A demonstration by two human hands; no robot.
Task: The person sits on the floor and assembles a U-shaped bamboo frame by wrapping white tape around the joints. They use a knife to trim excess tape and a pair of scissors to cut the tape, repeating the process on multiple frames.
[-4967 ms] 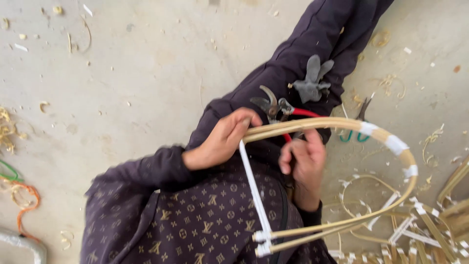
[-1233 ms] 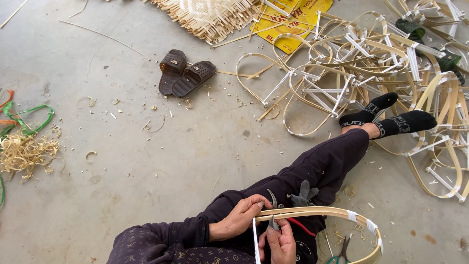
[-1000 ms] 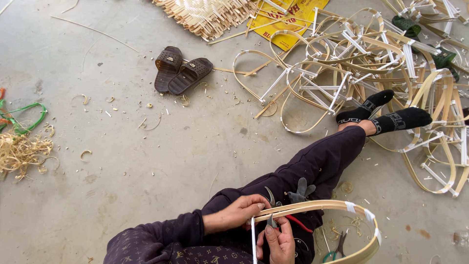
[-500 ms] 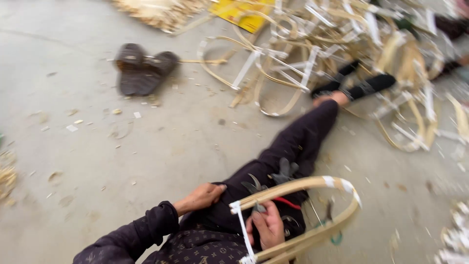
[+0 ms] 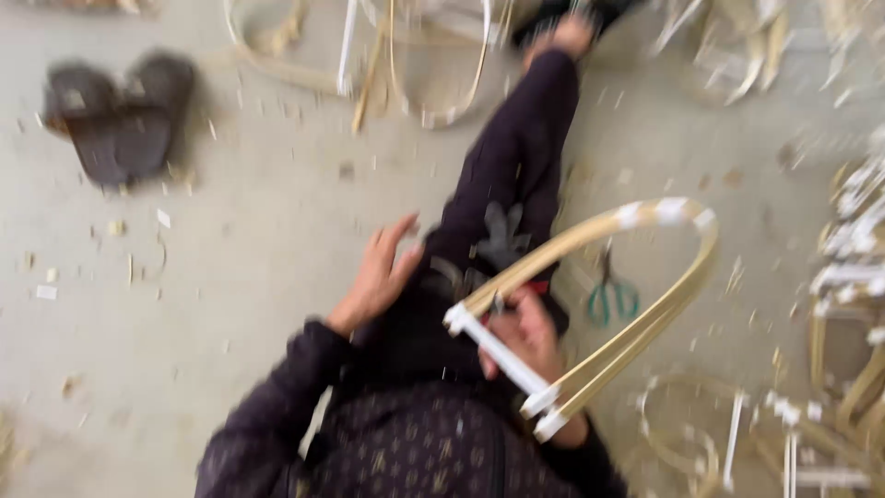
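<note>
Frame blurred by motion. My right hand is curled around the bent cane hoop near its taped crossbar, which lies over my lap; the hoop's curve arcs out to my right, above the green-handled scissors on the floor. My left hand rests fingers spread on my thigh, holding nothing. Bare concrete floor lies open to my left, up to the dark sandals. Finished hoops crowd the right edge.
</note>
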